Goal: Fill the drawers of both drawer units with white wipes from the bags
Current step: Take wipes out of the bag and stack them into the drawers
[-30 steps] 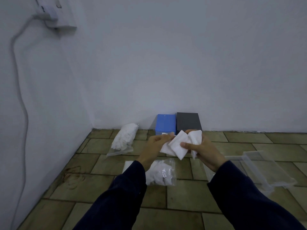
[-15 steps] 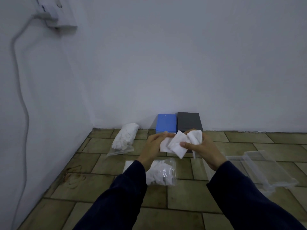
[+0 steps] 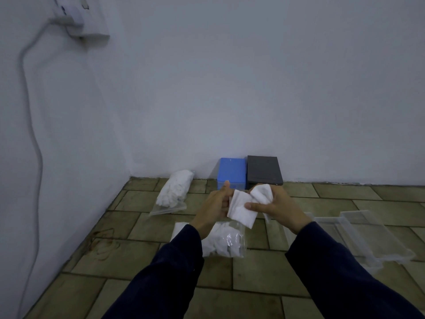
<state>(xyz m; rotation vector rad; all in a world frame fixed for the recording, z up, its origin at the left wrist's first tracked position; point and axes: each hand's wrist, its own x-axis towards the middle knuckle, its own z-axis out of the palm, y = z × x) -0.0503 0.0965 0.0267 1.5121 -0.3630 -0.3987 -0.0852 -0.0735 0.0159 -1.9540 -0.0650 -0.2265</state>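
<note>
Above the near bag [image 3: 226, 241], the left hand [image 3: 215, 207] and right hand [image 3: 277, 207] both pinch white wipes [image 3: 243, 209], well short of the clear drawers [image 3: 368, 238] at right; bunched sheets may slip out during the carry.

Both dark-sleeved arms extended forward, left hand [image 3: 215, 204] thumb up, right hand [image 3: 279, 206] fingers curled, close together
</note>
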